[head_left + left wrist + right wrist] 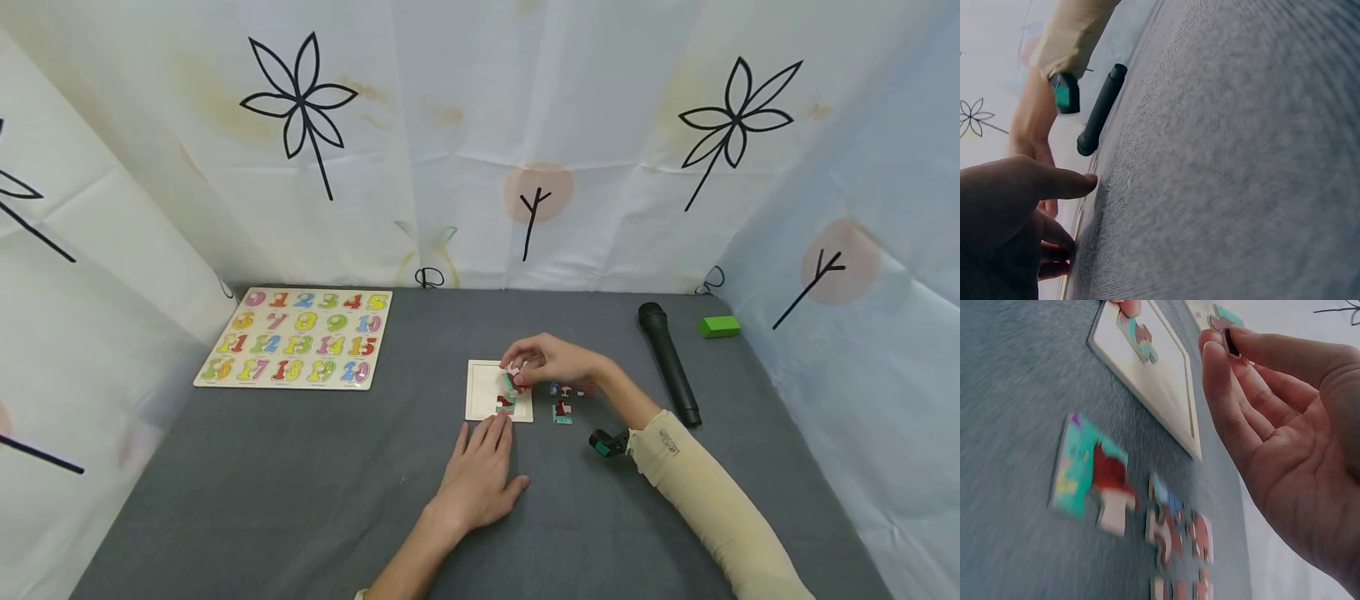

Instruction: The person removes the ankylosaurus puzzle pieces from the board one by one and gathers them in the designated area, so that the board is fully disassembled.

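Observation:
A wooden puzzle tray (480,402) lies on the cloth, with one puzzle piece (1140,339) inside near its front edge. The left hand (480,479) lies flat at that edge, fingers extended, a fingertip touching this piece in the right wrist view. Above the tray, the right hand (558,360) pinches another puzzle piece (1227,336) between thumb and fingertips, tilted and apart from the tray. To the right of the tray lies a loose green and brown corner piece (1075,472). Several more loose pieces (1165,531) are grouped behind it, partly under the right wrist in the head view.
A number board (292,340) lies at the back left. On the right are a black microphone (670,362) and a green block (718,327). A small black device (606,443) sits at the right wrist. White printed curtains (450,108) border the table.

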The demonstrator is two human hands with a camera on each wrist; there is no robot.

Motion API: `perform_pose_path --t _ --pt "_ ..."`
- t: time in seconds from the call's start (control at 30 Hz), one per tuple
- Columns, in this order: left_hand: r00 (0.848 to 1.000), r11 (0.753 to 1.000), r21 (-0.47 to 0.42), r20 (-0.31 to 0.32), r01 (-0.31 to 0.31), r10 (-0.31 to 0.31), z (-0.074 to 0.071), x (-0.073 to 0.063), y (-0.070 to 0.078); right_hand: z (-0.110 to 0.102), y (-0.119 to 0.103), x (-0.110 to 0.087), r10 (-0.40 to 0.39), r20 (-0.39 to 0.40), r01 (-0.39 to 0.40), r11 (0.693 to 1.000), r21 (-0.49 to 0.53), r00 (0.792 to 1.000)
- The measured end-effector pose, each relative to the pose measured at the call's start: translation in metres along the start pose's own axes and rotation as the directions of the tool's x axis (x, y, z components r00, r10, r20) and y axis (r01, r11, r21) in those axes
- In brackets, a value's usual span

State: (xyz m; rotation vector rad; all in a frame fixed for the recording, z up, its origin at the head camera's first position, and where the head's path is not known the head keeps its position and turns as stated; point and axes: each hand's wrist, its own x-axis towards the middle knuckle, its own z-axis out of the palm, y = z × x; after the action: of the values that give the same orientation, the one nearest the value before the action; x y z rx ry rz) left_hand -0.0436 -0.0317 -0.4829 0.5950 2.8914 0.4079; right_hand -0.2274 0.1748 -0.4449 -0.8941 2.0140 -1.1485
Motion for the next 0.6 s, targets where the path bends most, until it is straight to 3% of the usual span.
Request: perform_pose_path --t 0.27,0.6 --pt "0.999 0.979 -0.198 -0.011 -0.039 0.037 -0.001 0.005 -0.014 -0.002 0.006 -0.039 0.003 -0.056 -0.002 1.0 0.026 0.998" --pt "0.997 0.94 -0.334 -0.046 -0.068 0.056 -0.003 0.007 -0.026 -0.003 0.024 -0.078 -0.004 -0.095 0.006 1.0 0.019 0.995"
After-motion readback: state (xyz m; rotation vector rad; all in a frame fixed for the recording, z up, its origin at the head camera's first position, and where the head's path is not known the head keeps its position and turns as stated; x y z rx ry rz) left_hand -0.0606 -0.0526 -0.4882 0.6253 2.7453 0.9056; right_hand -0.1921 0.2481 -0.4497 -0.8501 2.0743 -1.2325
